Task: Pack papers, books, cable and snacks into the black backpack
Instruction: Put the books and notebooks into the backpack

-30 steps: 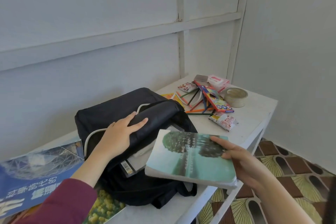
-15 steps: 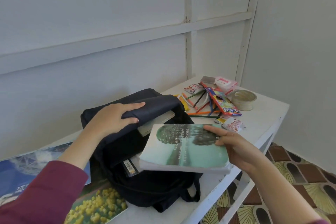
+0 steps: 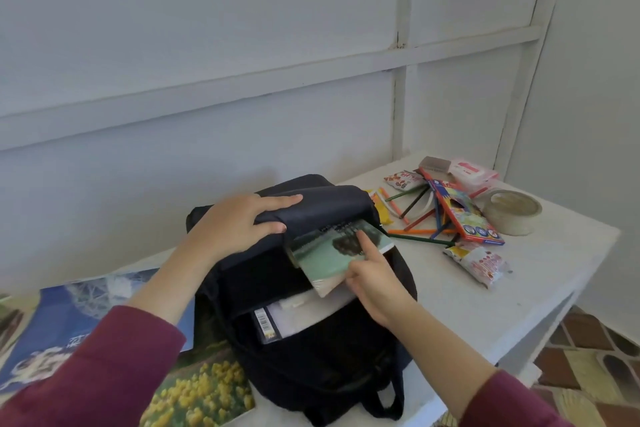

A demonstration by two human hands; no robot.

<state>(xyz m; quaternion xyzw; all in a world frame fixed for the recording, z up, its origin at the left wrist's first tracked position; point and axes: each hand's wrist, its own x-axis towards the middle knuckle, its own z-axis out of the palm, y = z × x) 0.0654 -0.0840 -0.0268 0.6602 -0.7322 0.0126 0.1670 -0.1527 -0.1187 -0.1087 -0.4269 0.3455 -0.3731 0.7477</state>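
The black backpack (image 3: 322,350) lies on the white table (image 3: 540,288) with its main opening facing me. My left hand (image 3: 239,222) grips the top flap and holds it up. A green-covered book (image 3: 325,256) with a tree picture is partly inside the opening, one corner sticking out. My right hand (image 3: 372,277) holds that book's near edge, index finger stretched over the cover. Below it, white papers (image 3: 301,315) and an item with a barcode (image 3: 265,324) sit inside the bag. Snack packets (image 3: 479,263) (image 3: 403,180) lie to the right.
Coloured pencils and their box (image 3: 464,215), a tape roll (image 3: 512,208), a pink pack (image 3: 472,172) and a grey eraser (image 3: 434,163) crowd the table's far right corner. A blue book (image 3: 69,319) and a yellow-flower book (image 3: 204,392) lie left of the bag. Patterned floor shows at bottom right.
My right hand has pushed the green book from in front of the bag into the opening. My left hand has lifted the flap higher.
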